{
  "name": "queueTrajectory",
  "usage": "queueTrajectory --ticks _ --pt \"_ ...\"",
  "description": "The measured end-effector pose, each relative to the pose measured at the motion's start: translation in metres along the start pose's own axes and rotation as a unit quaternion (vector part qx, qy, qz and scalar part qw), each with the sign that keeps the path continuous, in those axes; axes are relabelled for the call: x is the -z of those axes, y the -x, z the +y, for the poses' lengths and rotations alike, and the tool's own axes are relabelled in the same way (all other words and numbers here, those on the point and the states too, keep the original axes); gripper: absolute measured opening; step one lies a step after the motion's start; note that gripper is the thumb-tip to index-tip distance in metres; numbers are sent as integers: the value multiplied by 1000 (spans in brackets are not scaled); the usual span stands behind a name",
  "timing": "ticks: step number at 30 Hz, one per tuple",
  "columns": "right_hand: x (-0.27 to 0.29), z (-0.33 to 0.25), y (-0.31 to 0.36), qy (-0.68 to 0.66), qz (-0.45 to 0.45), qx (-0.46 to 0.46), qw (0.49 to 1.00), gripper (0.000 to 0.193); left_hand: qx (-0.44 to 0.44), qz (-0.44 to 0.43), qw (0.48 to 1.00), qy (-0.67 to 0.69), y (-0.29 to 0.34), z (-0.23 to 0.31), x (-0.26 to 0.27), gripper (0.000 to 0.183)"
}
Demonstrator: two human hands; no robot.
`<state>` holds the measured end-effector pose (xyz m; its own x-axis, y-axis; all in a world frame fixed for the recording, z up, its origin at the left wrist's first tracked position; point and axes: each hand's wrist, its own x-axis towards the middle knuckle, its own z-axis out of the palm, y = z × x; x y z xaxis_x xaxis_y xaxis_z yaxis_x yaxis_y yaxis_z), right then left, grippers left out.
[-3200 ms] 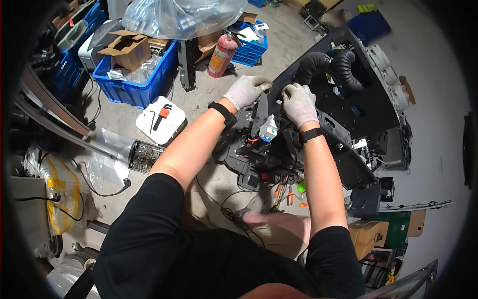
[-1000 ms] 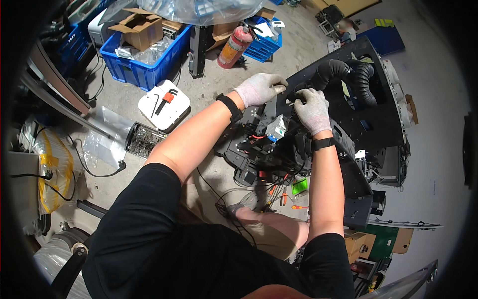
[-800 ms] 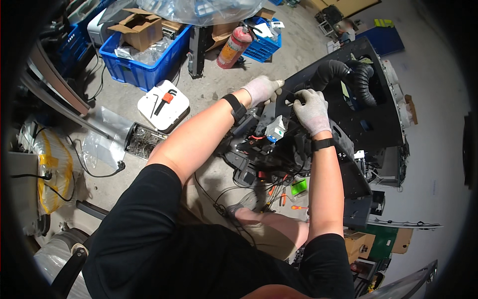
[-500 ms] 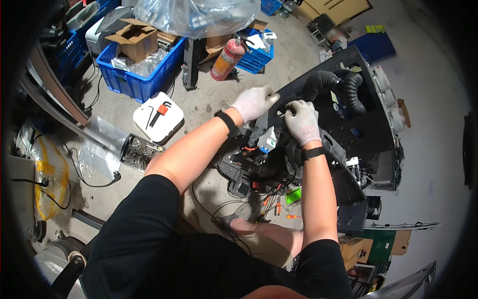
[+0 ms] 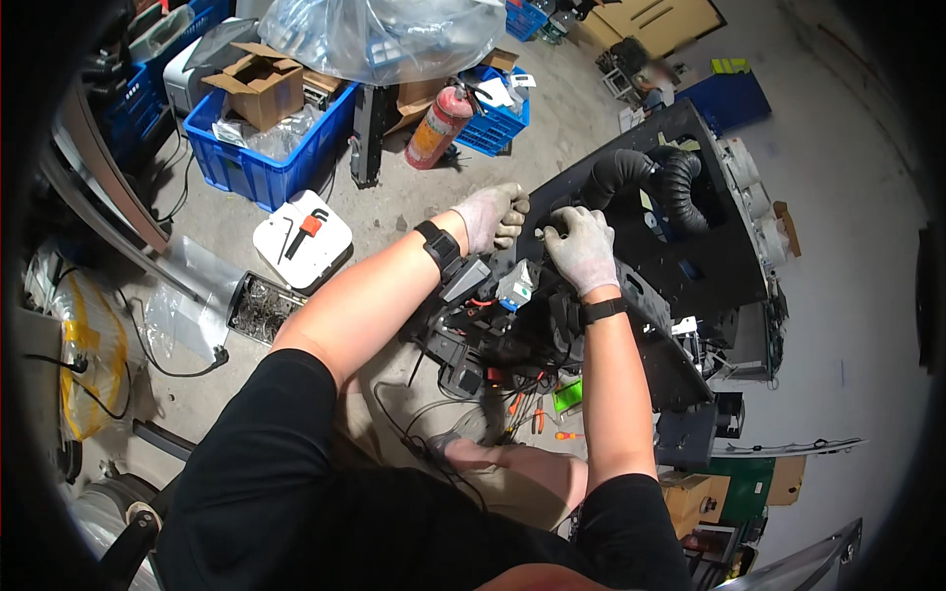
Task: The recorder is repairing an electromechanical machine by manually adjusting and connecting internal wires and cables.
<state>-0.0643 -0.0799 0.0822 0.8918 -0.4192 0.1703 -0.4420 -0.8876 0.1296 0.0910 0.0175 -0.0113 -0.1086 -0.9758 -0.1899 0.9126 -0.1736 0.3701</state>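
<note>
Both hands wear pale, dirty work gloves and are at the edge of a large black machine housing [image 5: 729, 261]. My left hand [image 5: 491, 219] is closed, its fingers curled by the housing's left edge; whatever it grips, if anything, is hidden. Just to the right, my right hand [image 5: 581, 248] pinches at the housing with thumb and fingers together. A tiny light-coloured piece shows at its fingertips, too small to name. Below the hands sit a white and blue part [image 5: 517, 288] and black mechanical parts with wires. Inside the housing bends a black corrugated hose [image 5: 680, 192].
A white lid [image 5: 320, 251] carrying hex keys [image 5: 304, 236] lies left on the floor, near a tray of small screws [image 5: 261, 307]. Pliers [image 5: 538, 416] and a screwdriver [image 5: 569, 435] lie among cables. Farther off stand a fire extinguisher [image 5: 439, 130] and a blue crate [image 5: 232, 169].
My left hand has moved slightly down and left, its fingers curling more tightly. My right hand has shifted a little left and down. The whole view has shifted slightly.
</note>
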Motion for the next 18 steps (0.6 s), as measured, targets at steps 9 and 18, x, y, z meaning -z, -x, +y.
queueTrajectory --ticks 9,18 --pt "5 -4 -1 -53 0 5 999 44 -248 207 940 -106 -26 -17 5 17" --pt "1 8 -1 -157 44 11 987 36 -551 201 523 -619 10 23 43 17"
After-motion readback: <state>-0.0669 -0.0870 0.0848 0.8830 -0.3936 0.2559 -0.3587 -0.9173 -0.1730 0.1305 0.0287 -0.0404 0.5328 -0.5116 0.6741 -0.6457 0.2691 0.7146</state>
